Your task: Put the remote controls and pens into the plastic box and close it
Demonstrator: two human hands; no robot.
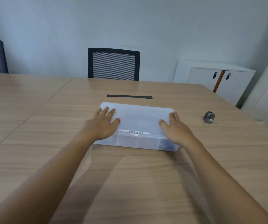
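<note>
Plastic box: translucent white, flat rectangular, lid on, barcode sticker at near lid edge between the thumbs. Lies under the spread fingers of both hands. Dark contents faintly visible at near-right corner, unidentifiable.

A frosted, translucent plastic box rests on a matt wood-grain table near a metal knob.

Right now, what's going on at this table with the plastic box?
A person is pressing both palms flat on the lid of a translucent plastic box: the left hand on its left end, the right hand on its right. The lid looks on. The wooden table shows no remotes or pens outside; something dark shows faintly through the box's right end.
</note>
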